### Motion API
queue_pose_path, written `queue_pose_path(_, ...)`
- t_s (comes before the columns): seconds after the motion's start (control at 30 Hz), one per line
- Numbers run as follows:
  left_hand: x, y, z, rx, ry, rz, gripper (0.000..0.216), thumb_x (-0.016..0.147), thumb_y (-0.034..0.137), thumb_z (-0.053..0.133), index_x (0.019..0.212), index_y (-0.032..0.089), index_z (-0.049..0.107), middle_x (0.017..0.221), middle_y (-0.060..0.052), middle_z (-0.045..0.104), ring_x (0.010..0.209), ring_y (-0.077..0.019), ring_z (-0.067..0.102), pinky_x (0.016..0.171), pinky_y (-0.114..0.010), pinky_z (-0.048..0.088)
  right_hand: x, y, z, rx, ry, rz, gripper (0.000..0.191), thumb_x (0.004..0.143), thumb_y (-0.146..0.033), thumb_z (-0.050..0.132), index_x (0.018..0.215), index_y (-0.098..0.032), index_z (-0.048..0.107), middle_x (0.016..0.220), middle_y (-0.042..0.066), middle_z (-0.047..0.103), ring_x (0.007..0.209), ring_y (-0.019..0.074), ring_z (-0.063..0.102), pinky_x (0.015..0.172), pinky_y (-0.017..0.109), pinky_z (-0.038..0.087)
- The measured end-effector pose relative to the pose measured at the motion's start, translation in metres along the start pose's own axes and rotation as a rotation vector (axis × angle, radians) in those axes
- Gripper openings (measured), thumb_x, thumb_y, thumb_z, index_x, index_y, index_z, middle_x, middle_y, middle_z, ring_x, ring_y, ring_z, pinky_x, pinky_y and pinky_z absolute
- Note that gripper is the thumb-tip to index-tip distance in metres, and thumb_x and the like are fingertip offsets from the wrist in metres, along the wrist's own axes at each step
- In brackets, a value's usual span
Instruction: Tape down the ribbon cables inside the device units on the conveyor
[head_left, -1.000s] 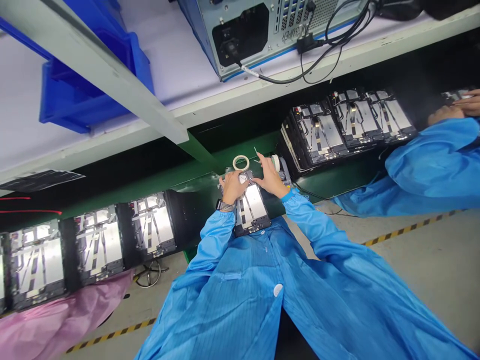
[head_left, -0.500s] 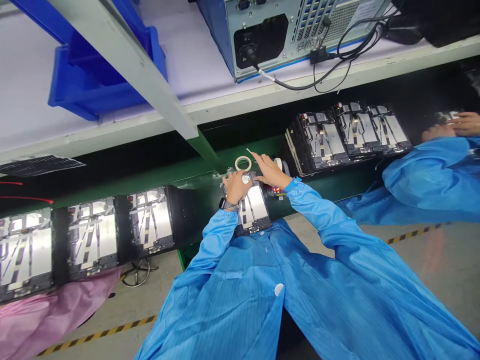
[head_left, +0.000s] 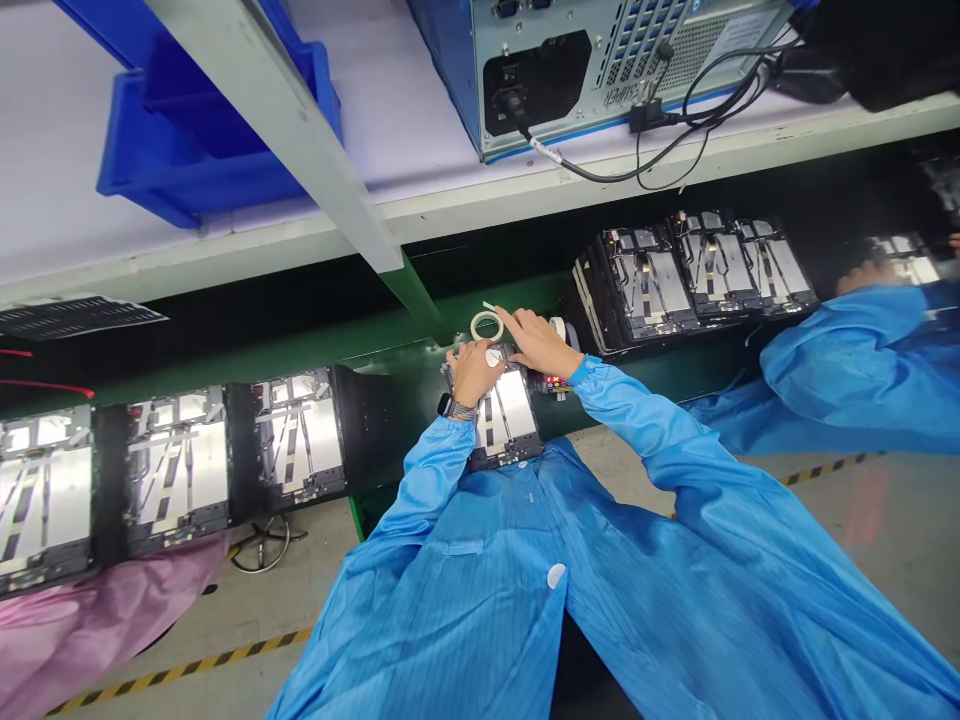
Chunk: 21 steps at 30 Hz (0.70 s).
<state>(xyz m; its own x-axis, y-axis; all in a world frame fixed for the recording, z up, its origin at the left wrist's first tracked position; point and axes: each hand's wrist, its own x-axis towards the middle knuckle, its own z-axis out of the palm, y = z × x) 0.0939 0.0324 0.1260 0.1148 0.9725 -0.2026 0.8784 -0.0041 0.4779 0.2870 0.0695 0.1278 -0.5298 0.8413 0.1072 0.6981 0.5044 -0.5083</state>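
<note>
Though L hand [head_left: 472, 376] still on device [head_left: 508, 412], R hand [head_left: 543, 343] w/ white strip [head_left: 488, 306] now nearer tape roll [head_left: 475, 327], both grips unclear.

Right hand [head_left: 543, 342] shifted left; white strip [head_left: 488, 306] now by tape roll [head_left: 474, 324].

The person wears a loose, bright blue work coat [head_left: 465, 610], its cloth marked with fine lengthwise stripes and creased in soft folds. A round white button [head_left: 556, 577] sits on the front, near a short horizontal seam [head_left: 463, 549]. The long blue sleeves end in gathered cuffs [head_left: 586, 370]. Below the bare left hand [head_left: 472, 376], a dark-faced smartwatch [head_left: 445, 405] is fastened with a greyish patterned band [head_left: 464, 411]. The right hand [head_left: 541, 343] is bare too.
</note>
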Motion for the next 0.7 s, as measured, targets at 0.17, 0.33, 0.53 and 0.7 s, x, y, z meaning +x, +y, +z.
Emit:
queue_pose_path(0.17, -0.001, -0.001, -0.003, -0.004, -0.010, -0.003, 0.044, 0.093, 0.044, 0.069, 0.133, 0.027, 0.066, 0.138, -0.014, 0.070, 0.134, -0.0378, 0.056, 0.117, -0.059, 0.030, -0.003, 0.008, -0.009, 0.272, 0.039, 0.133, 0.089, 0.089, -0.024, 0.077, 0.165, -0.022, 0.032, 0.118, 0.010, 0.067, 0.107, 0.0291, 0.067, 0.102, 0.052, 0.057)
queue_pose_path(0.33, 0.002, -0.004, -0.004, -0.013, -0.008, 0.003, 0.045, 0.091, 0.047, 0.072, 0.131, 0.027, 0.067, 0.137, -0.013, 0.071, 0.132, -0.0379, 0.057, 0.113, -0.057, 0.032, -0.001, 0.012, -0.012, 0.548, -0.157, 0.259, 0.082, 0.083, -0.006, 0.071, 0.157, -0.020, 0.041, 0.082, -0.004, 0.069, 0.071, 0.0154, 0.063, 0.074, 0.027, 0.054)
queue_pose_path(0.53, 0.006, -0.004, -0.009, -0.009, -0.047, -0.015, 0.046, 0.089, 0.051, 0.074, 0.128, 0.028, 0.069, 0.136, -0.011, 0.072, 0.129, -0.0382, 0.058, 0.107, -0.053, 0.034, 0.012, -0.005, -0.008, 0.404, -0.303, 0.248, 0.085, 0.083, 0.002, 0.067, 0.160, -0.015, 0.034, 0.081, -0.003, 0.071, 0.072, 0.0154, 0.063, 0.070, 0.023, 0.046)
queue_pose_path(0.7, 0.005, -0.005, -0.009, -0.030, -0.048, -0.023, 0.046, 0.089, 0.049, 0.074, 0.129, 0.028, 0.069, 0.136, -0.011, 0.072, 0.129, -0.0384, 0.056, 0.107, -0.052, 0.033, 0.016, -0.007, -0.003, 0.324, -0.329, 0.264, 0.088, 0.084, 0.001, 0.065, 0.163, -0.011, 0.028, 0.088, 0.002, 0.074, 0.076, 0.0176, 0.065, 0.070, 0.024, 0.046)
